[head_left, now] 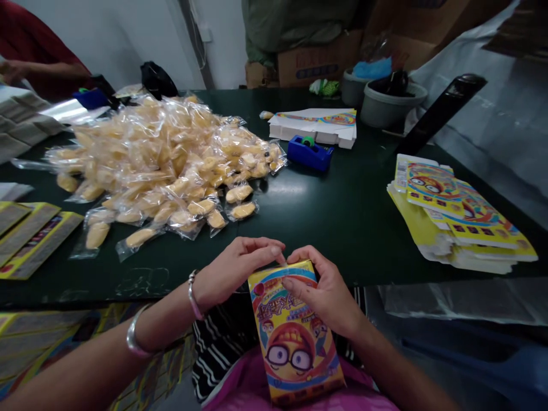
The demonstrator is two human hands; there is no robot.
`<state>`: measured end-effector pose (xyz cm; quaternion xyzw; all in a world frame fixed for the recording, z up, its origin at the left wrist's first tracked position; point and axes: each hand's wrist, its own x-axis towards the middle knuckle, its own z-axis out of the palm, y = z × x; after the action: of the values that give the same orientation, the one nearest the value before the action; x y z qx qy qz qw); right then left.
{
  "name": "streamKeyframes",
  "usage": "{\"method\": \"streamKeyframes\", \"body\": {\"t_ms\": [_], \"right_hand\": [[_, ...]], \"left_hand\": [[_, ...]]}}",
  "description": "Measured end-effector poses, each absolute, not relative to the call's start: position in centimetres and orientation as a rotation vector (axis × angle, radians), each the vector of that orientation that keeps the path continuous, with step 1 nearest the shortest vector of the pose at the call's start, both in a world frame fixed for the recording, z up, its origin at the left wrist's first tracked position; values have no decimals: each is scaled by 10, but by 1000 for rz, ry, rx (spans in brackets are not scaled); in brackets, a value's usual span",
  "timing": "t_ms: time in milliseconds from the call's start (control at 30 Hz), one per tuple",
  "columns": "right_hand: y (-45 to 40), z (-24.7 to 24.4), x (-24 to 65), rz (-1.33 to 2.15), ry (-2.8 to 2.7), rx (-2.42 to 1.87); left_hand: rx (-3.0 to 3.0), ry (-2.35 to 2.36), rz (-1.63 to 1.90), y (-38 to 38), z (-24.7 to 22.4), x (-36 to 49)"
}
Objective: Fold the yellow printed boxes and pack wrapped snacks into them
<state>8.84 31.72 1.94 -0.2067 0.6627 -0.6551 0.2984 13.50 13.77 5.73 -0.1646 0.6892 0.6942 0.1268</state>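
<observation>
A yellow printed cardboard box [295, 342] with a cartoon face in glasses rests upright on my lap, leaning against the table edge. My right hand [327, 291] grips its top right corner, the thumb on the printed front and the fingers behind. My left hand [235, 271] is at the box's top left edge, thumb and fingers drawn together. Whatever the left fingertips pinch is too small to make out. Straight ahead on the dark green table [334, 222] stands a blue tape dispenser [309, 154] with a green hub.
A big heap of clear-wrapped yellowish pieces [158, 154] covers the left middle. Flat printed boxes [466, 211] are stacked at right, a white-edged stack [314, 125] behind the dispenser. Yellow boxes [38, 234] lie at left. Grey tubs [391, 103] stand far back; a person's red sleeve [43, 45] shows upper left.
</observation>
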Motion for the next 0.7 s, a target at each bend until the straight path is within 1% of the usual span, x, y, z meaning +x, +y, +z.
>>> {"method": "streamKeyframes", "body": {"t_ms": [100, 233, 367, 467, 600, 667, 700], "right_hand": [[316, 21, 88, -1702, 1945, -683], [316, 17, 89, -1651, 2247, -938], [318, 9, 94, -1610, 2219, -1197], [322, 6, 100, -1566, 2134, -1342], [328, 13, 100, -1612, 2020, -1398], [329, 18, 93, -1706, 1985, -1329], [327, 19, 87, -1769, 1979, -1228]], "left_hand": [[-539, 1884, 2107, 140, 52, 132], [-392, 1886, 2127, 136, 47, 132], [-293, 1749, 2151, 129, 43, 138], [-204, 1643, 2105, 126, 41, 139], [-223, 1496, 2060, 114, 38, 132], [-335, 1473, 2164, 104, 37, 132], [-394, 1499, 2258, 100, 36, 133]]}}
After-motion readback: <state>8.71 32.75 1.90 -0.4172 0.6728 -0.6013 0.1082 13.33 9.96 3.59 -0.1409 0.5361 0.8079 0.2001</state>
